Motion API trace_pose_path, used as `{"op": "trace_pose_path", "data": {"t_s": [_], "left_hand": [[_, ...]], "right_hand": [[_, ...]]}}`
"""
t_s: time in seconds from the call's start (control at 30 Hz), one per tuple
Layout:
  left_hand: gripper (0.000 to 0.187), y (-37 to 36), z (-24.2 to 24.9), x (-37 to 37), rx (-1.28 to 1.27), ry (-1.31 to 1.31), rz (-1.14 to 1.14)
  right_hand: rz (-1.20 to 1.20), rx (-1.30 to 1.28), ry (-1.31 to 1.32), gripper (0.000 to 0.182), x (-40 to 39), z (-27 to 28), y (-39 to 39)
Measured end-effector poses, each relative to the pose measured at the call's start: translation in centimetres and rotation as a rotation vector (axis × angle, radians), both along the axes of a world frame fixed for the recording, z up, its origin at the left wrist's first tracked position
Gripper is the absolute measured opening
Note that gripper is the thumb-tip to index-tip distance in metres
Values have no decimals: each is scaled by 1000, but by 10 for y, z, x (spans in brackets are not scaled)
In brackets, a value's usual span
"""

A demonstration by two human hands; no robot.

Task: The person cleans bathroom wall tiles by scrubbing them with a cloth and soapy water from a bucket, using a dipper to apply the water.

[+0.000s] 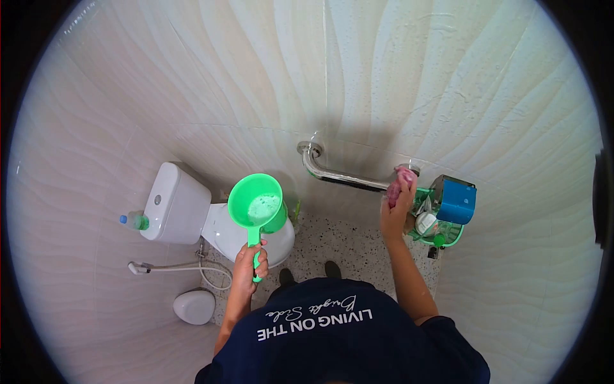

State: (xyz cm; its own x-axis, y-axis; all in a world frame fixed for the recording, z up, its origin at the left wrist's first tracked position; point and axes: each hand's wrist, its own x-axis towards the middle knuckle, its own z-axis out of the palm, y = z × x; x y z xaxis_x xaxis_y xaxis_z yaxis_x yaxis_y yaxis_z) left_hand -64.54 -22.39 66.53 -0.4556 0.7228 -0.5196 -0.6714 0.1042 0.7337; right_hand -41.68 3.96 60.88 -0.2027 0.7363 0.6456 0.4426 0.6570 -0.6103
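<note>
My left hand [246, 265] is closed around the handle of a green water dipper [256, 203]. Sudsy water lies in the bottom of the dipper, which is held above the toilet seat. In my right hand [398, 214] is a crumpled pink cloth [401, 184] with what looks like white foam on it. The cloth is at the right end of a metal grab bar [345, 179] fixed to the wall, and seems to touch it. Part of the cloth is hidden by my fingers.
A white toilet [176, 203] stands at left, with a small bottle [135, 221] by its tank. A bidet hose [185, 267] and a white bin [194, 307] are below. At right, a green basket [453, 237] of bottles sits beside a blue dispenser [457, 200].
</note>
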Motion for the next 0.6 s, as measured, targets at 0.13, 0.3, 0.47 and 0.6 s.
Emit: {"op": "trace_pose_path", "data": {"t_s": [0.13,0.3,0.47,0.6], "left_hand": [[18,1,4,-7,-20,27,-32],[19,0,4,-5,8,7,-30],[20,-2,1,-3,25,-21,-31],[21,-1,2,1,7,-10,-19]], "right_hand": [[-177,-390,653,53,-25,-26,2],[7,-850,1085,42,-2,-11,16],[315,-1252,812,30,29,2,-14],[482,-866,441,40,29,72,-16]]}}
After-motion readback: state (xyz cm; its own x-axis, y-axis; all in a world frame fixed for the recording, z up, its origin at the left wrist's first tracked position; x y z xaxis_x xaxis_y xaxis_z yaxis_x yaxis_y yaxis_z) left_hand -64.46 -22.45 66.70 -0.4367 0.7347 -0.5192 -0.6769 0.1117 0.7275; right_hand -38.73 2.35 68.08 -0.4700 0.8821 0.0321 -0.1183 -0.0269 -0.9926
